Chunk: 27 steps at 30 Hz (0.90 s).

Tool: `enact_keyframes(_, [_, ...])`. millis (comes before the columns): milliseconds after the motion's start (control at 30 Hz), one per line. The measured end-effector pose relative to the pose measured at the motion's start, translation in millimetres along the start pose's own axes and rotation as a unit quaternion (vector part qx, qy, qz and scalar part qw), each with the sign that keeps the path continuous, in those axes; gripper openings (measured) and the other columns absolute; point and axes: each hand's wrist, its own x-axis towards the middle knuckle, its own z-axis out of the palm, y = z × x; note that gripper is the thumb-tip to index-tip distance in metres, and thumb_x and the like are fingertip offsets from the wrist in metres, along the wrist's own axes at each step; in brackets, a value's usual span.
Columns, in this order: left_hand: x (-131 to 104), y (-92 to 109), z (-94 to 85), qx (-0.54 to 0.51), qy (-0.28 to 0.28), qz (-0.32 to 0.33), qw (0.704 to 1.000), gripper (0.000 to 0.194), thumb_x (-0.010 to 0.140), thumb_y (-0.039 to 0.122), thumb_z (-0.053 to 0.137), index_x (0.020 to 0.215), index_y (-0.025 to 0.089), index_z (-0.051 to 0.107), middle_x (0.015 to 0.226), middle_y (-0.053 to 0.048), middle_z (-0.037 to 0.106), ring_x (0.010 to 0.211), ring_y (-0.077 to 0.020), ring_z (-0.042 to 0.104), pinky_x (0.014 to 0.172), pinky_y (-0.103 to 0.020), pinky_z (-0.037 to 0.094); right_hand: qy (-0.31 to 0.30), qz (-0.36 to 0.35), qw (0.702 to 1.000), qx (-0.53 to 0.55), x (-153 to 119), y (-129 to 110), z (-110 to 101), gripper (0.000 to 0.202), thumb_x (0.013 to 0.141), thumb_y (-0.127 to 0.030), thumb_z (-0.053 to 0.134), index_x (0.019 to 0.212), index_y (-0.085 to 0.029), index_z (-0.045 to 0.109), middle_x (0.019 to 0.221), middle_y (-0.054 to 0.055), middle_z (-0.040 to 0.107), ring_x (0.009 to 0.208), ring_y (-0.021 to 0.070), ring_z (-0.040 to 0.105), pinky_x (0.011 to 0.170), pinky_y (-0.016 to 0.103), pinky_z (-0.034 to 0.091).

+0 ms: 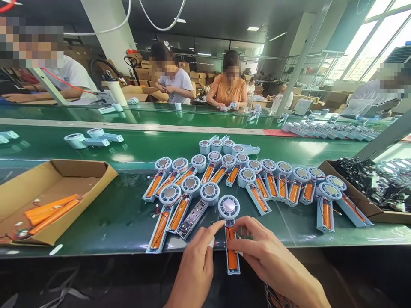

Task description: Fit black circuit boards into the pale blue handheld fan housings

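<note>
A light-blue fan unit point(229, 207) with a round head and an open handle lies at the table's front edge, its handle pointing toward me. An orange battery point(231, 252) and thin wires show inside the handle. My left hand point(196, 261) is at the handle's left side, index fingertip touching near its top, the other fingers curled around something white and small. From the right, my right hand point(268, 250) has its fingers bent over the handle and wires; what its fingertips pinch is too small to name. Just left lies a unit with a circuit board point(192, 219) on its handle.
Several similar fan units point(301, 174) spread behind and beside my hands. A cardboard box point(105, 171) with orange batteries stands left, another box point(393, 216) with dark parts right. Beyond the green belt point(180, 147), people sit at work.
</note>
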Motion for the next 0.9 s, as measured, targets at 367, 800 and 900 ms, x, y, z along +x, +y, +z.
enact_keyframes(367, [5,3,-9.8,-0.017,-0.021,-0.001,1.0,0.053,0.09,0.011,0.035,0.127,0.029,0.069,0.102,-0.006,0.07,0.095,-0.0197,0.07,0.085,-0.032,0.057,-0.086,-0.105,0.981,-0.141,16,-5,-11,0.033,0.071,0.007,0.05,0.083,-0.021,0.062,0.104,0.007,0.058,0.093,0.0227,0.061,0.074,0.033,0.057])
enact_keyframes(800, [4,5,-11.9,-0.014,-0.041,-0.007,0.999,0.054,0.092,0.01,0.031,0.129,0.026,0.067,0.099,-0.007,0.066,0.092,-0.0188,0.067,0.085,-0.032,0.055,-0.116,-0.094,0.988,-0.036,23,3,-22,0.025,0.087,0.0,0.057,0.089,-0.024,0.064,0.103,0.002,0.06,0.091,0.0157,0.064,0.078,0.026,0.055])
enact_keyframes(900, [4,4,-11.8,-0.022,-0.036,-0.006,0.999,0.055,0.092,0.007,0.032,0.13,0.027,0.066,0.105,-0.007,0.067,0.1,-0.019,0.067,0.09,-0.032,0.054,-0.082,-0.039,0.996,-0.015,22,2,-16,0.02,0.09,-0.007,0.059,0.099,-0.025,0.063,0.101,0.002,0.061,0.09,0.0166,0.064,0.079,0.028,0.057])
